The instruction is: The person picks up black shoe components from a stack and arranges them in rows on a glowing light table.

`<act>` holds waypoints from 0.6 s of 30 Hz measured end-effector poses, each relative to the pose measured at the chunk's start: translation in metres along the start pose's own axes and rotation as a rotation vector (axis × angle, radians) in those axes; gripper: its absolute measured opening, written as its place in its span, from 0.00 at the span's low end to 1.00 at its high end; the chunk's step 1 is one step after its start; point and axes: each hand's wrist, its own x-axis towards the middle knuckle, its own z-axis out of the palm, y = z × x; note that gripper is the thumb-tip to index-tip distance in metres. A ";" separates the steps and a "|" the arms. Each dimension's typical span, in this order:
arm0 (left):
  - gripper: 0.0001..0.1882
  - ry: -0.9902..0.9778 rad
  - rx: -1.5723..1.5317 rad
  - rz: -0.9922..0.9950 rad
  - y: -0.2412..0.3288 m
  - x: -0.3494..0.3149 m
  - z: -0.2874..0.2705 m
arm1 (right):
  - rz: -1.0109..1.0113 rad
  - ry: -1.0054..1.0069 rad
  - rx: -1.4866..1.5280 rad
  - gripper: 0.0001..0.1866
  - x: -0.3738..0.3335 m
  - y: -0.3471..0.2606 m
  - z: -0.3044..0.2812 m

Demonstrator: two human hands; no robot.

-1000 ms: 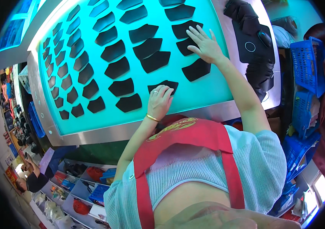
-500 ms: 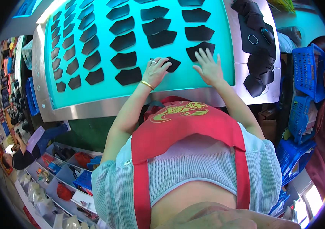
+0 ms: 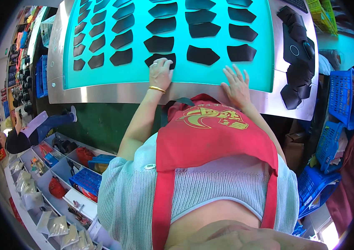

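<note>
Rows of flat, dark, angular cut pieces lie on a lit turquoise table surface (image 3: pixel 210 79). My left hand (image 3: pixel 160 76), with a ring and a gold bangle, has its bent fingers on the near dark piece (image 3: pixel 169 57), covering part of it; they do not grip it. To its right, another dark piece (image 3: pixel 202 55) lies uncovered. My right hand (image 3: pixel 238 88) is open over the table's near edge, fingers spread and holding nothing. It is nearest to the dark piece at the front right (image 3: pixel 242 53), just beyond its fingertips.
A metal border (image 3: pixel 114 92) frames the turquoise surface. On its right side are a black mouse (image 3: pixel 309 49) and overlapping dark pieces (image 3: pixel 297 75). Blue baskets (image 3: pixel 343 100) stand farther right. Divided bins (image 3: pixel 66 166) are behind me at lower left, and another person (image 3: pixel 18 139) is beyond.
My left hand has moved left from one front piece to its neighbour, leaving the former uncovered. My right hand has drawn back off the front right piece. The view has shifted.
</note>
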 end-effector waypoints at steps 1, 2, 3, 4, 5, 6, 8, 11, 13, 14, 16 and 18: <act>0.19 0.014 0.019 -0.009 -0.009 -0.003 0.001 | -0.032 -0.037 0.032 0.29 -0.002 -0.004 0.004; 0.19 0.018 0.013 0.007 -0.017 -0.005 0.002 | -0.026 -0.033 0.026 0.29 -0.004 -0.007 0.011; 0.19 0.021 0.009 0.014 -0.020 -0.006 0.004 | -0.061 -0.044 0.039 0.28 -0.005 -0.011 0.017; 0.19 0.001 -0.010 0.001 -0.023 -0.008 0.005 | -0.097 -0.054 0.051 0.27 -0.006 -0.012 0.022; 0.19 -0.017 -0.027 -0.011 -0.026 -0.007 0.007 | -0.093 -0.048 0.044 0.27 -0.003 -0.010 0.026; 0.18 0.029 0.001 0.013 -0.026 -0.007 0.006 | -0.099 -0.082 0.059 0.26 -0.002 -0.012 0.025; 0.18 0.043 -0.005 0.001 -0.022 -0.015 0.010 | -0.122 -0.068 0.099 0.25 0.005 -0.015 0.024; 0.16 0.065 -0.011 0.014 -0.024 -0.006 0.012 | -0.162 -0.162 0.035 0.25 0.025 -0.020 0.027; 0.16 0.066 -0.042 -0.008 -0.022 -0.014 0.010 | -0.215 -0.193 0.022 0.27 0.036 -0.025 0.025; 0.16 0.092 -0.039 0.001 -0.021 -0.013 0.011 | -0.201 -0.226 0.017 0.27 0.042 -0.025 0.024; 0.16 0.092 -0.052 -0.022 -0.017 -0.014 0.011 | -0.193 -0.261 0.020 0.28 0.046 -0.025 0.022; 0.15 0.088 -0.064 -0.051 -0.013 -0.015 0.012 | -0.197 -0.271 -0.012 0.29 0.048 -0.022 0.018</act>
